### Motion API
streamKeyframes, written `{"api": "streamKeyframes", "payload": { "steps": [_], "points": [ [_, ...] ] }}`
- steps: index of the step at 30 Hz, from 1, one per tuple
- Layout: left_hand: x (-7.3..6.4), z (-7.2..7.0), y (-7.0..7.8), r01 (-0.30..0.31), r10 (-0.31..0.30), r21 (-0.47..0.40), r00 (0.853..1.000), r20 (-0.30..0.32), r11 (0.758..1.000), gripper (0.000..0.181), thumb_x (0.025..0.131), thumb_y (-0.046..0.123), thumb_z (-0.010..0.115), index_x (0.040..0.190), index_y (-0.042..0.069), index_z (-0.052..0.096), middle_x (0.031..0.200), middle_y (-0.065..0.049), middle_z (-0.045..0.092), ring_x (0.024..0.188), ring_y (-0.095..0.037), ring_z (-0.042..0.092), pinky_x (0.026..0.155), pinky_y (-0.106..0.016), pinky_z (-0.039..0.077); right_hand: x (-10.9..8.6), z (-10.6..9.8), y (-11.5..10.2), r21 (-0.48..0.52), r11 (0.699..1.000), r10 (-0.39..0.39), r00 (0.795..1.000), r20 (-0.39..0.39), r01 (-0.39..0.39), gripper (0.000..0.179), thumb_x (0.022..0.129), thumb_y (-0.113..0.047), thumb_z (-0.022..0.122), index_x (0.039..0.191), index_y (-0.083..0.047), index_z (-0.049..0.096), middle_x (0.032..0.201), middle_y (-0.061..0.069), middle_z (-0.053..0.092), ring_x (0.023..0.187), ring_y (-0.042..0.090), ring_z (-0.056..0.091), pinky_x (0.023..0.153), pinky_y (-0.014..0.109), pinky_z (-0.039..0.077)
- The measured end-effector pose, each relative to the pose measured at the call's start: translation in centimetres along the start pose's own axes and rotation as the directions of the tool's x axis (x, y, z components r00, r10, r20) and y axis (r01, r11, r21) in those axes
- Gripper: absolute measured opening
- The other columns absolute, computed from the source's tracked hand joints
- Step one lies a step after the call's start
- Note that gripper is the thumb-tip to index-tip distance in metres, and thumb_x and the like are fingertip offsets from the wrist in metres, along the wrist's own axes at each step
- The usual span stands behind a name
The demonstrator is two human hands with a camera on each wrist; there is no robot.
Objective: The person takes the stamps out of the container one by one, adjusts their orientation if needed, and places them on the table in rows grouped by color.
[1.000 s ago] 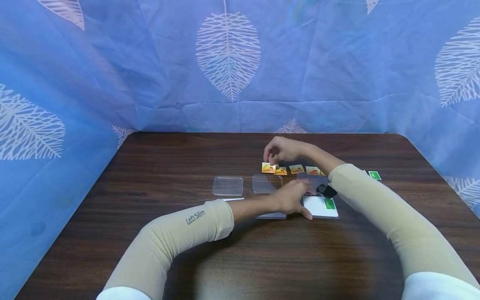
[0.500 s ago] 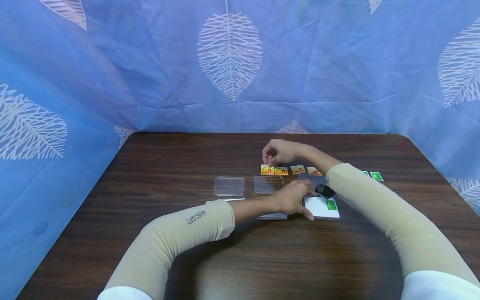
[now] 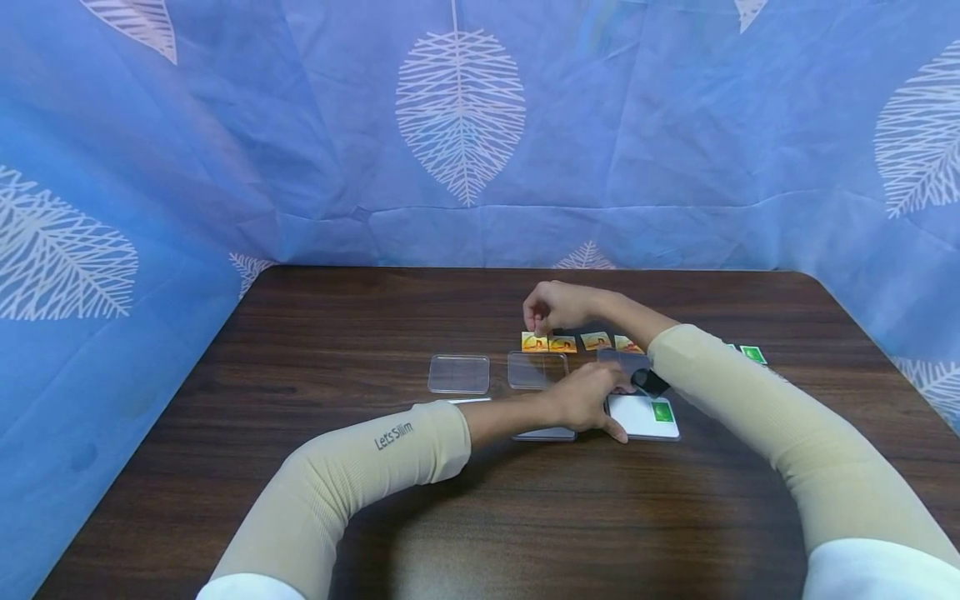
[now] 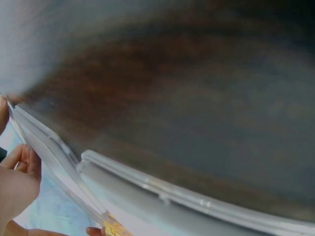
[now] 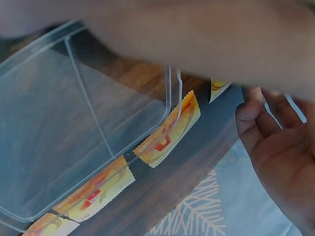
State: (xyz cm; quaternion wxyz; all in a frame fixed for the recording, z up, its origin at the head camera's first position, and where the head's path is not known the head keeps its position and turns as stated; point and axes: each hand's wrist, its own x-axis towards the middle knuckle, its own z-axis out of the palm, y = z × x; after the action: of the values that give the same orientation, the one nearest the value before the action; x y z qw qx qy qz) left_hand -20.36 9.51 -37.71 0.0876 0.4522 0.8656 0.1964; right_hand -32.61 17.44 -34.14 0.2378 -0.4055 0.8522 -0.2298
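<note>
My left hand (image 3: 588, 393) spans the left side of the right-hand flat plastic case (image 3: 637, 421), thumb at its near edge and fingers at its raised clear lid (image 3: 622, 360). A green stamp (image 3: 662, 412) lies on that case's white inside. Behind the cases, my right hand (image 3: 560, 306) pinches the top edge of the leftmost yellow stamp (image 3: 535, 342). Beside it sits another yellow stamp (image 3: 562, 344). In the right wrist view, curled fingers (image 5: 251, 105) stand past the end of a row of yellow stamps (image 5: 170, 130) with serrated edges; the pinched stamp is hidden there.
Two more cases with clear lids (image 3: 459, 374) lie to the left, their white parts (image 3: 543, 433) partly covered by my left arm. Green stamps (image 3: 752, 354) lie at the right, partly behind my right sleeve (image 3: 750, 408). A blue leaf-patterned cloth (image 3: 457, 233) hangs behind the table.
The leftmost yellow stamp has come down slightly and now lies beside its neighbour instead of overlapping it. My right hand moved a little toward me with it; the left hand stayed.
</note>
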Motion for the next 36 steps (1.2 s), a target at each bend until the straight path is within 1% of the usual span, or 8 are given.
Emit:
{"api": "streamKeyframes", "payload": {
  "steps": [7,13,19,26,31,36],
  "points": [
    [0.0,0.0,-0.1,-0.006,0.006,-0.002,1.000,-0.002,1.000,0.066,0.071,0.038,0.082,0.124,0.005,0.060,0.117,-0.001,0.058,0.104,-0.008,0.053,0.089,-0.013,0.039,0.2,0.3,0.2,-0.055,0.998,0.009,1.000,-0.018,-0.010,0.008,0.087,0.003,0.060,0.083,-0.003,0.064,0.072,0.010,0.061,0.061,0.019,0.055,0.058,0.030,0.046],
    [-0.1,0.0,-0.2,-0.013,0.013,-0.020,1.000,0.005,1.000,0.065,0.072,0.036,0.082,0.124,0.005,0.059,0.118,-0.002,0.058,0.106,-0.009,0.053,0.090,-0.013,0.038,0.4,0.5,0.1,-0.080,0.996,0.033,0.999,-0.026,-0.035,0.007,0.086,0.002,0.062,0.083,-0.003,0.064,0.071,0.008,0.063,0.063,0.020,0.058,0.059,0.030,0.047],
    [0.0,0.1,-0.2,-0.006,0.006,-0.020,1.000,0.007,1.000,0.065,0.072,0.037,0.082,0.124,0.005,0.059,0.118,-0.001,0.058,0.106,-0.008,0.053,0.089,-0.013,0.038,0.6,0.6,-0.1,-0.139,0.989,0.048,0.999,-0.025,-0.052,0.012,0.084,0.005,0.060,0.079,-0.005,0.064,0.069,0.006,0.060,0.059,0.012,0.050,0.058,0.028,0.043],
    [0.0,-0.1,-0.2,0.002,-0.002,-0.024,1.000,0.013,1.000,0.064,0.073,0.037,0.081,0.125,0.006,0.059,0.118,0.000,0.057,0.106,-0.008,0.052,0.089,-0.012,0.038,0.6,0.5,-0.5,-0.169,0.984,0.052,0.998,-0.025,-0.056,0.012,0.084,0.005,0.060,0.078,-0.004,0.064,0.068,0.005,0.060,0.058,0.012,0.049,0.058,0.027,0.042],
    [0.0,-0.1,-0.1,-0.009,0.010,-0.013,1.000,0.009,1.000,0.065,0.072,0.037,0.082,0.125,0.005,0.060,0.116,-0.001,0.058,0.104,-0.008,0.053,0.088,-0.013,0.039,0.2,-0.2,-0.9,-0.172,0.985,0.012,0.998,-0.063,-0.023,0.013,0.085,0.003,0.057,0.079,-0.006,0.064,0.070,0.002,0.061,0.059,0.011,0.049,0.058,0.028,0.041],
    [0.0,0.0,0.0,-0.024,0.024,0.004,1.000,-0.002,1.000,0.066,0.072,0.037,0.082,0.125,0.005,0.060,0.118,-0.002,0.059,0.107,-0.009,0.054,0.090,-0.013,0.039,-1.1,-1.1,-1.8,-0.169,0.986,-0.030,0.993,-0.115,0.011,0.010,0.087,-0.002,0.061,0.080,-0.008,0.063,0.069,0.000,0.056,0.060,0.013,0.046,0.059,0.030,0.040]
  ]
}}
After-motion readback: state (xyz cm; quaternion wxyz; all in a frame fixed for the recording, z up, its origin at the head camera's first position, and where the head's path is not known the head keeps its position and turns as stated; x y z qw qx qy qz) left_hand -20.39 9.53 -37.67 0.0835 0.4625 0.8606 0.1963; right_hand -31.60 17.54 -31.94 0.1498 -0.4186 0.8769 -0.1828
